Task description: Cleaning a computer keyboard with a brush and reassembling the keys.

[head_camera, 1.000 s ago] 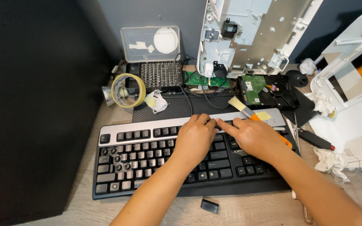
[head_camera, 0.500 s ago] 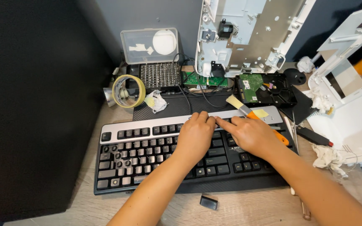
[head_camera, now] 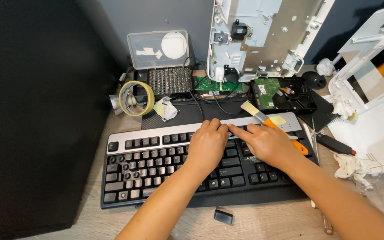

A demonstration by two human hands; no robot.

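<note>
- Black keyboard (head_camera: 156, 169) lies flat on the wooden desk (head_camera: 263, 222), partly stripped of keys at its left end.
- Left hand (head_camera: 207, 144) rests palm-down, fingers curled onto the upper key rows.
- Right hand (head_camera: 267, 144) lies beside it, forefinger extended touching the left fingertips; nothing visibly gripped.
- Orange-handled brush (head_camera: 263, 118) lies just behind the right hand.
</note>
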